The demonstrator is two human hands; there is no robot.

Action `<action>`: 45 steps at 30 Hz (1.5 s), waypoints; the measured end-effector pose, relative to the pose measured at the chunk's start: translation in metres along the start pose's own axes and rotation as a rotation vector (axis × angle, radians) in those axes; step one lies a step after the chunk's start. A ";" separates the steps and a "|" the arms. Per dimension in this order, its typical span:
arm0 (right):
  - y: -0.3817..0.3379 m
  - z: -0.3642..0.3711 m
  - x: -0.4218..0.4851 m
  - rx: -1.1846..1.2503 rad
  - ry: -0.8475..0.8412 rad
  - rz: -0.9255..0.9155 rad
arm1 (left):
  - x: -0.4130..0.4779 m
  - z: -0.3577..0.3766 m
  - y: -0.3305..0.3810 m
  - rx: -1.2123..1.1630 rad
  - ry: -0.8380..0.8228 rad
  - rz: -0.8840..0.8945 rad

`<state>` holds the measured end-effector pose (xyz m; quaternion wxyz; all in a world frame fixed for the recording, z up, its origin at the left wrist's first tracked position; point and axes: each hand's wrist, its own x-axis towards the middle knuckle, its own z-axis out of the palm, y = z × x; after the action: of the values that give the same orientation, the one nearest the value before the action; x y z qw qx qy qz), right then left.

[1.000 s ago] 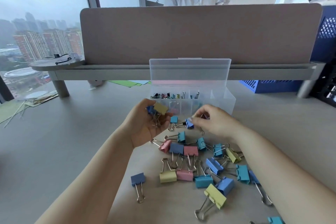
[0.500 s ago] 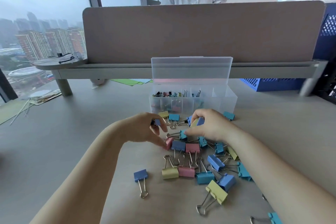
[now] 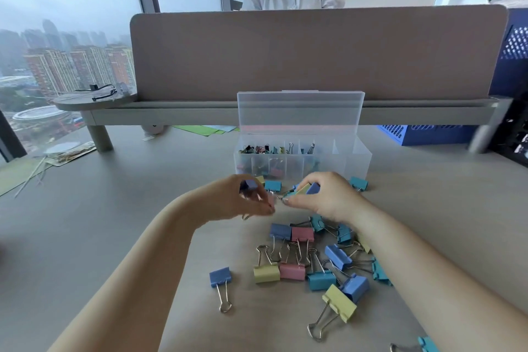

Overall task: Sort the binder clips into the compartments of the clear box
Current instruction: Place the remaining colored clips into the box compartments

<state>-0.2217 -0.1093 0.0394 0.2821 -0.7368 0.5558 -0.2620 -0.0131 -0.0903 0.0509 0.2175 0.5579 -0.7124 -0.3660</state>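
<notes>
Fingers of the left hand are curled round a blue clip, and those of the right hand are closed on a small bunch of clips, yellow and blue. Both hands are held close together just in front of the clear box. Its lid is propped upright. Small clips are seen in its left compartments, while the right ones look bare, though that is hard to tell through the plastic. Only a part of the sorting is judged to be done. A scattered heap of larger clips lies on the worktop near the wrists. A lone blue clip is set apart to the left, and a teal clip lies beside the box. All of these are left to be placed, along with those in hand.
</notes>
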 end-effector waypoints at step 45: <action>-0.029 -0.036 0.060 1.404 0.203 0.330 | 0.097 0.040 0.123 -1.411 0.232 -0.232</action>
<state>-0.2127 -0.1654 0.0901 0.6709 -0.2609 0.3842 -0.5781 -0.1481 -0.1583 0.1098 0.5596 0.3918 -0.2149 -0.6980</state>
